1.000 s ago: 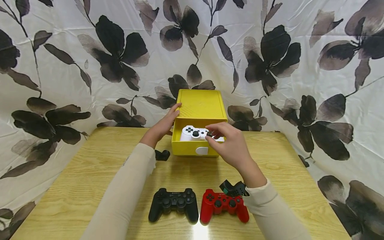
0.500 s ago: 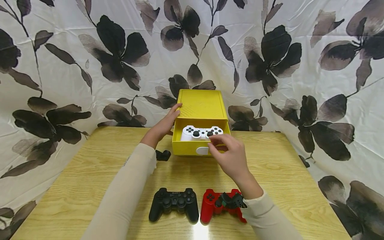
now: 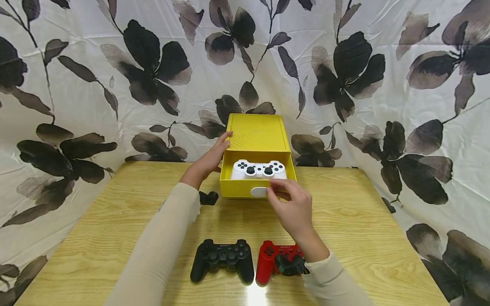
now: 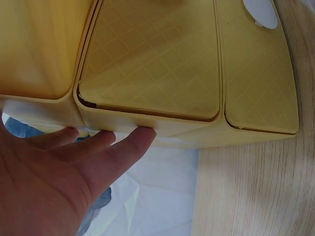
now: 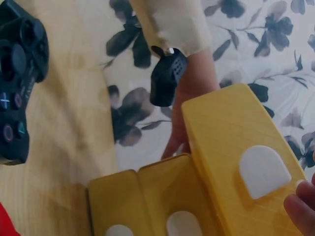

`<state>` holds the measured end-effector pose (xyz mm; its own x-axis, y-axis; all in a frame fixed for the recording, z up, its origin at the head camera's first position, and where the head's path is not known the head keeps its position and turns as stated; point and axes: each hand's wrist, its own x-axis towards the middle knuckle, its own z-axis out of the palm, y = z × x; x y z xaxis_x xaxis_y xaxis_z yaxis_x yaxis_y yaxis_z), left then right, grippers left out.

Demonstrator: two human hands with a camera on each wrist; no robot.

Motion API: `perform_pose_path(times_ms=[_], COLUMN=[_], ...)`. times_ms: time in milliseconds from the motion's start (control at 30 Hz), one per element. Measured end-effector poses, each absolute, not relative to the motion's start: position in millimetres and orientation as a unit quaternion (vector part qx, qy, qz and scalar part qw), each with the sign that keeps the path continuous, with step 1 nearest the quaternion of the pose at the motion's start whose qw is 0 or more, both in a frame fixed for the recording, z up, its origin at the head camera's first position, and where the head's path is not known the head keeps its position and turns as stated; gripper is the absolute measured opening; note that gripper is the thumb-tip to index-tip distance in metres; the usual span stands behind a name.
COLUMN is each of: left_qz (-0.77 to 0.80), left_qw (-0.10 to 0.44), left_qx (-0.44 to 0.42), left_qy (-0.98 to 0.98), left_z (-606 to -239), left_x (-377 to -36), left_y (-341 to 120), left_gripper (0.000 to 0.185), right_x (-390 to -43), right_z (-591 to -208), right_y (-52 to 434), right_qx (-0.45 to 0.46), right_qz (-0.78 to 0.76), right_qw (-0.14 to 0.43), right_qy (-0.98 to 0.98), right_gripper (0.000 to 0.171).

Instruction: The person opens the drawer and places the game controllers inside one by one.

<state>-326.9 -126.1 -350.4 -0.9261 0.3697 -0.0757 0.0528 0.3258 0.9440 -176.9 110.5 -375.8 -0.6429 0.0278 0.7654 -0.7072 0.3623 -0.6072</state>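
Note:
A yellow drawer box (image 3: 256, 131) stands at the back of the table, its top drawer (image 3: 239, 188) pulled out. In that drawer lies a white game controller (image 3: 258, 170). My left hand (image 3: 208, 159) rests against the box's left side; in the left wrist view its fingers (image 4: 138, 140) lie extended along that wall. At the drawer front, my right hand (image 3: 292, 206) has thumb and forefinger near the top rim, right by the white tab (image 3: 258, 192). In the right wrist view only its fingertips (image 5: 301, 209) show, off the tab, and whether they press the rim is unclear.
A black game controller (image 3: 222, 259) and a red game controller (image 3: 266, 263) lie side by side at the front of the wooden table (image 3: 115, 238). My right wrist camera (image 3: 291, 265) partly covers the red one. Behind hangs a floral cloth (image 3: 245, 55). Lower drawers (image 5: 115, 196) are closed.
My right hand has come off the white controller and moved down toward me to the drawer's front rim, uncovering the controller. My left hand and the drawer have stayed in place.

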Motion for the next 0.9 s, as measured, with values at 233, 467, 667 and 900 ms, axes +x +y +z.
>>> perform_pose_path(times_ms=[233,467,667,900], left_qz=[0.563,0.559,0.563,0.555], left_qw=[0.158,0.15,0.154,0.135], left_qx=[0.125,0.127,0.129,0.126], left_qy=[0.802,0.806,0.802,0.811], left_z=[-329.0,-337.2,-336.2,-352.3], left_x=[-310.4,-316.2,-316.4,-328.3], left_y=[-122.8,-124.3,-124.3,-126.1], left_gripper=[0.05,0.05,0.05,0.049], right_x=[-176.8,-175.2,-175.9,-177.3], right_z=[-386.6,-394.2,-397.9,-401.6], right_y=[105.5,99.3,95.1,92.2], right_qx=[0.203,0.177,0.16,0.14], right_qz=[0.511,0.533,0.551,0.568], right_qw=[0.38,0.376,0.374,0.358], right_qy=[-0.744,-0.737,-0.729,-0.727], right_gripper=[0.018,0.018,0.017,0.017])
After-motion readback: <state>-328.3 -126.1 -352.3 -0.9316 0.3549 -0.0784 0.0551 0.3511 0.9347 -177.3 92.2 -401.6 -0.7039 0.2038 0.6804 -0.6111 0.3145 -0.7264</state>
